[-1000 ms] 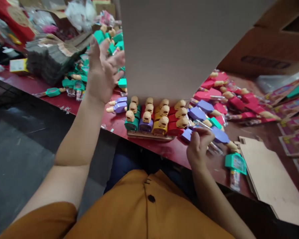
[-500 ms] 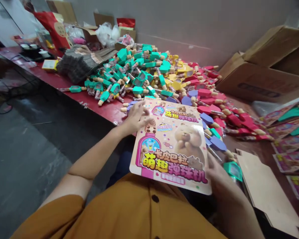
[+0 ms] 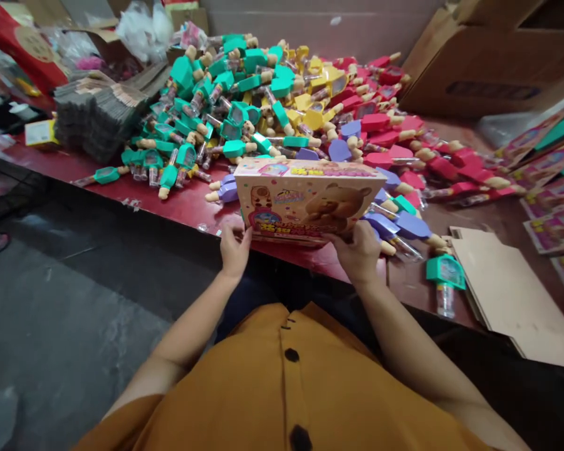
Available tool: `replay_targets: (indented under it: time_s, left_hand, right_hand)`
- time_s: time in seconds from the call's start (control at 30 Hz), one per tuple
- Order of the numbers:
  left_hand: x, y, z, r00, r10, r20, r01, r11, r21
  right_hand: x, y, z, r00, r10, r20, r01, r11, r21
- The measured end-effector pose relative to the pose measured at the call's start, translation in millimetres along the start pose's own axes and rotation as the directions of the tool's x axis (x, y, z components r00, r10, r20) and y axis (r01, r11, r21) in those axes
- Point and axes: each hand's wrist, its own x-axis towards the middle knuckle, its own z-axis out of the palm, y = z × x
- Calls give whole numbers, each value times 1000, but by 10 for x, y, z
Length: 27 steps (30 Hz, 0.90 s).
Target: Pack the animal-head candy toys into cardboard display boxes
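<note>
A printed cardboard display box [image 3: 305, 203] with a bear picture stands upright at the table's front edge, its upper panel folded back. My left hand [image 3: 235, 247] grips its lower left corner, fingers curled. At the lower right corner my right hand [image 3: 361, 250] is closed on the same box, thumb on the near face. Just behind the box, purple toys [image 3: 341, 149] lie at the front of a large heap. Close to my right hand are more purple toys [image 3: 411, 224] with clear tubes. What lies inside the box is hidden.
The heap on the red table [image 3: 178, 216] holds green toys [image 3: 235, 147], yellow toys [image 3: 310, 119] and red toys [image 3: 380, 122]. Folded grey card [image 3: 94, 119] is stacked left. Flat brown cardboard [image 3: 507, 288], filled display boxes [image 3: 552, 194] and a large carton [image 3: 489, 69] are right.
The printed card lay flat and tilted toward me; now it stands folded at the table edge. My left hand moved from its top edge to the lower corner. The view shifted down.
</note>
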Motion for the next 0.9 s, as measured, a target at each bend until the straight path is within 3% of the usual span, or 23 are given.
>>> replay_targets:
  time_s: [0.07, 0.2, 0.33, 0.5, 0.67, 0.77, 0.83, 0.9]
  left_hand:
    - [-204, 52, 140, 994, 68, 81, -67, 997, -23]
    - [-494, 261, 328, 941, 192, 277, -204, 979, 13]
    - [-422, 357, 426, 905, 157, 395, -249, 949, 193]
    - [-273, 321, 420, 888, 205, 411, -304, 934, 190]
    - [-318, 306, 448, 895, 243, 374, -309, 943, 127]
    - [-303, 297, 368, 910, 266, 318, -290, 957, 29]
    - [-174, 284, 194, 953, 251, 168, -255, 967, 4]
    - [90, 292, -66, 964, 234, -126, -231, 972, 36]
  right_hand:
    - [-26, 49, 74, 999, -24, -33, 23, 999, -40]
    - [-98, 115, 93, 1000, -7, -25, 4, 996, -89]
    - [-120, 136, 51, 999, -15, 33, 17, 999, -42]
    - [-133, 187, 71, 991, 65, 113, -75, 994, 85]
    - [-202, 277, 185, 983, 105, 147, -124, 984, 124]
    - [-216, 315, 225, 981, 92, 170, -117, 983, 141]
    - [-190, 322, 203, 979, 76, 191, -105, 984, 145]
    - [-125, 298, 126, 980, 33, 197, -57, 991, 119]
